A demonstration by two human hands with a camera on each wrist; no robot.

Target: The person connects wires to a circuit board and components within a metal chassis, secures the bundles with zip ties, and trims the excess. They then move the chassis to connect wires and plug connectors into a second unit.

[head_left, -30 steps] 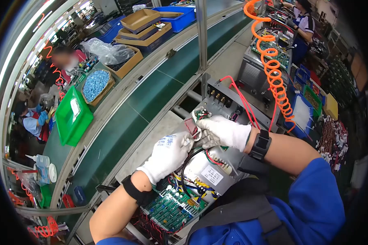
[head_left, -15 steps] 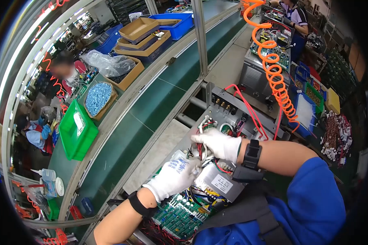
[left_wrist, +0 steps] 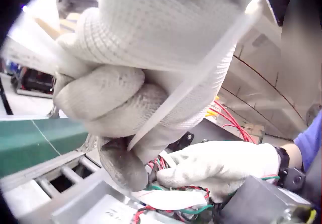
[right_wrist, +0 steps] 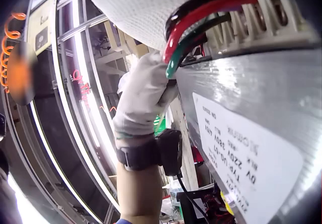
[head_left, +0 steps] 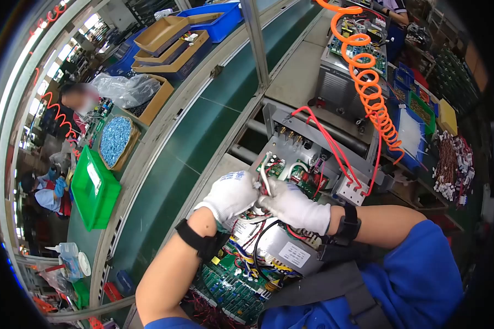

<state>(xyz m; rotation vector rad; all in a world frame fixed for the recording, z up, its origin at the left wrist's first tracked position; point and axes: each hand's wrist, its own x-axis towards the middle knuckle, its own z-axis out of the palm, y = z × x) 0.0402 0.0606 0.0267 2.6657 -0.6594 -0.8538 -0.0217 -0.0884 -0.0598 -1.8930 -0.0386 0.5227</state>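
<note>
Both hands meet over the open chassis (head_left: 291,123): my left hand (head_left: 230,194) pinches a white cable tie (left_wrist: 193,80), my right hand (head_left: 293,205) grips the wire bundle (head_left: 266,175) just beside it. I'd judge the risk as the tie slipping from gloved fingers, or tugged wires stressing their connectors. The bundle sits between both hands, above the grey transformer (head_left: 288,247) and green circuit board (head_left: 230,285).

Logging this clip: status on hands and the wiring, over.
Left gloved hand pinching a white plastic cable tie. Right gloved hand gripping the red, black and green wire bundle above the grey metal transformer. Loose wires crowd the spot.
</note>
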